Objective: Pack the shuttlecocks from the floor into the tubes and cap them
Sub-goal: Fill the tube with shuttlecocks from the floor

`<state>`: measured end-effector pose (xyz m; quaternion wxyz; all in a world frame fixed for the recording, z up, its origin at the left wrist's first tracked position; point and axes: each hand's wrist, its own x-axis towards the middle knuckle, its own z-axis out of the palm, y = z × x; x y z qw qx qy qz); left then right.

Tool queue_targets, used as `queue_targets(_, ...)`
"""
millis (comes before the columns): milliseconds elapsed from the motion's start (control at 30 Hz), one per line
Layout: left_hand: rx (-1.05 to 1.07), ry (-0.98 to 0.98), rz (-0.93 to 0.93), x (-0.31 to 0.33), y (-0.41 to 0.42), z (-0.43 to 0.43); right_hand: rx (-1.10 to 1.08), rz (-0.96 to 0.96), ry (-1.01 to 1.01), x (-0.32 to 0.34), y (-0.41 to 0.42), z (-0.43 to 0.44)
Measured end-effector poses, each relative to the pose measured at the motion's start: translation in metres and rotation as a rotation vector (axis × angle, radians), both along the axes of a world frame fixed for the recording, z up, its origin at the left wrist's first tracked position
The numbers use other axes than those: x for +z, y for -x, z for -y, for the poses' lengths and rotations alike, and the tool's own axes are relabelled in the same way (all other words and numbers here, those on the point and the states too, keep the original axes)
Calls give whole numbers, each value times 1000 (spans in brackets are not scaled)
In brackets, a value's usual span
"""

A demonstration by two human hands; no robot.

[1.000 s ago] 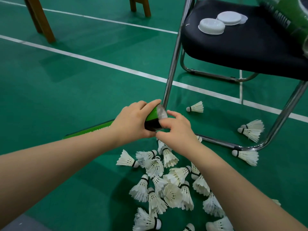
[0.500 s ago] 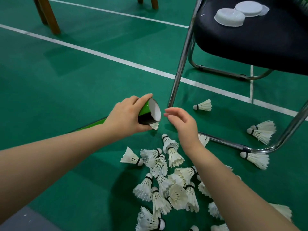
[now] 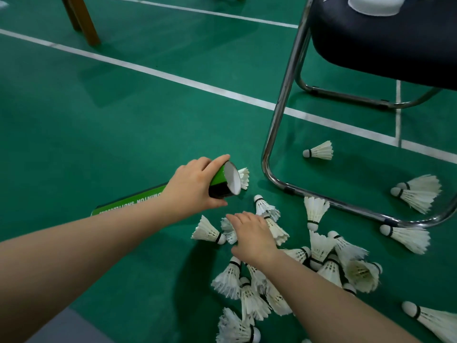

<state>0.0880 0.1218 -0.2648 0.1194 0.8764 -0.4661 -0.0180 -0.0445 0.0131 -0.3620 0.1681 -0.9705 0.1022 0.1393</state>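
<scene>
My left hand [image 3: 193, 185] grips a green and black shuttlecock tube [image 3: 222, 180] near its open mouth; the tube lies slanted with its far end low at the left. A feather skirt [image 3: 244, 178] shows just beyond the mouth. My right hand [image 3: 252, 235] is lowered palm down onto the pile of white shuttlecocks [image 3: 319, 261] on the floor, its fingers spread over one of them; whether it grips any is hidden. White caps [image 3: 373, 6] lie on the chair seat at the top right.
A black chair [image 3: 385, 43] with chrome legs [image 3: 279, 115] stands right of the hands, with loose shuttlecocks [image 3: 319, 151] under and around it. A wooden leg [image 3: 84, 21] rises at the top left. White court lines cross the green floor.
My right hand left the tube's mouth and dropped down onto the pile of shuttlecocks. The left hand kept its hold on the tube. The view tilted lower.
</scene>
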Motion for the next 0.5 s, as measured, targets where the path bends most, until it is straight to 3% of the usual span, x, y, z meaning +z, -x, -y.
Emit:
queue_targets(333, 1, -3, 27, -3, -2, -1, 103, -98, 290, -14, -33, -16)
queue_targets(500, 5, 9, 26, -1, -2, -6, 90, -84, 328, -15, -28, -20)
